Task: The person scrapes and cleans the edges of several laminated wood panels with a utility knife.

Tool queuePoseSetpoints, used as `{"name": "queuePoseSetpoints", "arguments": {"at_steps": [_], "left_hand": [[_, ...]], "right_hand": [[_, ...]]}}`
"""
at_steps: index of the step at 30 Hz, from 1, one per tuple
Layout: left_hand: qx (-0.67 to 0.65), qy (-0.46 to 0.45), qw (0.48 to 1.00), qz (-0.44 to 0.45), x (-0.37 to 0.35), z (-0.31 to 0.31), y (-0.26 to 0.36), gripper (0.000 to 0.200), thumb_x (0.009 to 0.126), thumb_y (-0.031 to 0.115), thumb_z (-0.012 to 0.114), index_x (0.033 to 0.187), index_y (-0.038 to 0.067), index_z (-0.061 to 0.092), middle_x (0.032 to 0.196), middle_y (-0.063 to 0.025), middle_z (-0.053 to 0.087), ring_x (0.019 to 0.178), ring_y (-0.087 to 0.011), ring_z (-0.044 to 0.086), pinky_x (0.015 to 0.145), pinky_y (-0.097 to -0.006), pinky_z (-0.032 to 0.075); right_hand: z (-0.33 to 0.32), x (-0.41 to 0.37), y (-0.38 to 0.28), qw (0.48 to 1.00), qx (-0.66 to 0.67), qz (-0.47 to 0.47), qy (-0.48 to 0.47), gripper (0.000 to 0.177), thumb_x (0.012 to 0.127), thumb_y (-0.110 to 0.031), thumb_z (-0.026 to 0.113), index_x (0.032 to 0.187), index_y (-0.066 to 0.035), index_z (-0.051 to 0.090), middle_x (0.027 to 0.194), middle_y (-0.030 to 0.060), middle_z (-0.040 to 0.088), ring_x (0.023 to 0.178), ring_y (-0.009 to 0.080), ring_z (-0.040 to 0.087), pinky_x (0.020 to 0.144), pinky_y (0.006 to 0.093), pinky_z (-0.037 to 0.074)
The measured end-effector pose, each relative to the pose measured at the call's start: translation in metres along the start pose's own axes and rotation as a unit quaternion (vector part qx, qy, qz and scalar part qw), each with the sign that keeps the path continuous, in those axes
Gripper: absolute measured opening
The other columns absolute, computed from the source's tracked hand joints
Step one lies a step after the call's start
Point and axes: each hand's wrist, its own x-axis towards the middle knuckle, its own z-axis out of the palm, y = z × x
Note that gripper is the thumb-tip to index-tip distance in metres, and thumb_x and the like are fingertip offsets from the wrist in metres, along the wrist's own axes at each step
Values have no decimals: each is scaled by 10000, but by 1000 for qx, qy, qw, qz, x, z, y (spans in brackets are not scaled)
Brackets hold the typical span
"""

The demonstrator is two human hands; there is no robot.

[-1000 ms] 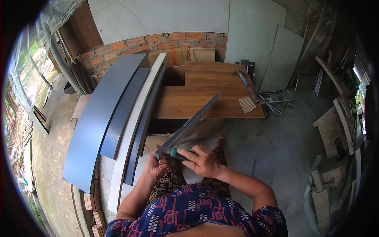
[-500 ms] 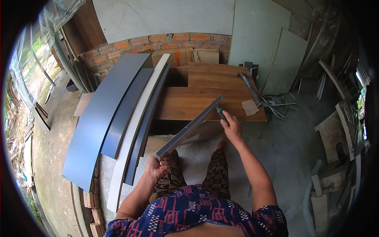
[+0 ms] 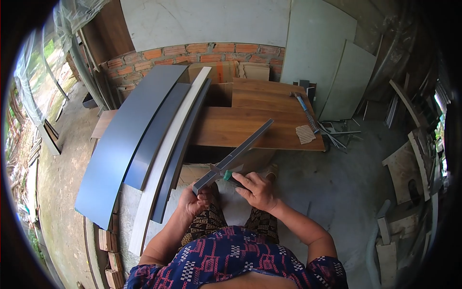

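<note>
— What's closest in?
— The left hand [image 3: 195,202], fingers curled tight round the near end of a narrow grey board [image 3: 236,154]. The right hand [image 3: 257,190] sits just beside it and pinches a green-handled tool [image 3: 227,175] against the board's edge.
— And around them?
— Bare concrete floor [image 3: 332,178] below, then a wooden worktop [image 3: 250,125] with dark grey panels [image 3: 130,139] lying along its left, and a brick wall [image 3: 192,53] behind.
— Which way does the board run?
— Its long axis goes from the hands away and to the right, with the far end over the worktop.
</note>
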Motion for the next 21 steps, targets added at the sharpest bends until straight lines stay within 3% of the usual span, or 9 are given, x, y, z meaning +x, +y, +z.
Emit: {"name": "queuePoseSetpoints", "arguments": {"at_steps": [8, 11, 14, 17, 20, 21], "left_hand": [[-18, -13, 1000, -22, 1, 2, -1, 133, 820, 168, 447, 781, 55, 505, 582, -28, 415, 469, -119, 382, 378, -228, 291], [-1, -14, 1000, 10, 1, -1, -2, 139, 840, 150, 421, 804, 44, 502, 581, -30, 416, 441, -97, 384, 357, -204, 288], [-13, 4, 1000, -2, 0, -2, -1, 118, 822, 159, 452, 785, 57, 499, 581, -20, 401, 467, -111, 368, 377, -226, 294], [4, 3, 1000, 22, 1, -3, -1, 97, 821, 150, 494, 799, 57, 511, 601, -28, 447, 478, -121, 421, 382, -219, 329], [59, 91, 987, 121, -9, 15, -8, 96, 813, 139, 545, 846, 49, 535, 638, -39, 506, 498, -139, 487, 393, -216, 377], [65, 105, 982, 141, -10, 16, -8, 108, 810, 138, 557, 865, 46, 541, 647, -41, 520, 503, -143, 499, 395, -217, 386]], "right_hand": [[-3, -6, 67, 994, -45, 78, 57, 428, 807, -190, 643, 1225, -171, 554, 781, 95, 518, 688, 284, 548, 602, 372, 454], [-2, -6, 110, 986, -78, 112, 95, 418, 813, -218, 637, 1220, -175, 555, 793, 108, 527, 718, 304, 563, 616, 383, 460], [-3, -5, 151, 973, -105, 171, 113, 419, 817, -234, 627, 1225, -188, 547, 811, 132, 535, 749, 341, 566, 633, 408, 460], [-14, 3, 172, 942, -159, 283, 83, 423, 822, -227, 625, 1222, -115, 546, 938, 152, 598, 853, 335, 599, 716, 400, 476], [-1, -13, 220, 932, 64, 300, 194, 422, 836, -218, 616, 1203, -22, 544, 1106, 174, 603, 991, 291, 601, 837, 360, 461], [-8, -10, 208, 914, 109, 353, 168, 428, 844, -218, 614, 1179, 38, 541, 1196, 178, 573, 1095, 241, 563, 915, 314, 419]]}}
